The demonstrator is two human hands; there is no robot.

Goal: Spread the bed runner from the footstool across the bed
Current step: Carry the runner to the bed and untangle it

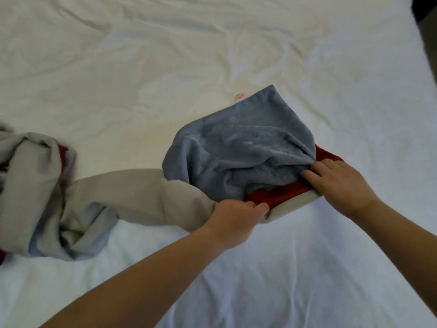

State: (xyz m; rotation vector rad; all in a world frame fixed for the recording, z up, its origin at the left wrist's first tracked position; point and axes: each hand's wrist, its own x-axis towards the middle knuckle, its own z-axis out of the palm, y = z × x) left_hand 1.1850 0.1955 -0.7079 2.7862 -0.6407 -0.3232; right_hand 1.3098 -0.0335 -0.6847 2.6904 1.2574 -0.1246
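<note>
White wrinkled bedsheet (212, 43) fills nearly whole view, creases densest toward 12 o'clock. Soft even light, faint shadows toward 6 o'clock. Dark blurred patch (425, 8) at 1 o'clock corner, beyond sheet edge, unidentifiable.

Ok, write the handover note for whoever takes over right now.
Left hand: gripping the bed runner at its near red edge.
Right hand: fingers pinching the same end, further right.
Runner: on the white bed, right end partly opened, blue side up; the rest lies bunched and twisted to the left.
Done: runner is on the bed.
Left: untwist it, pull it flat across.
</note>
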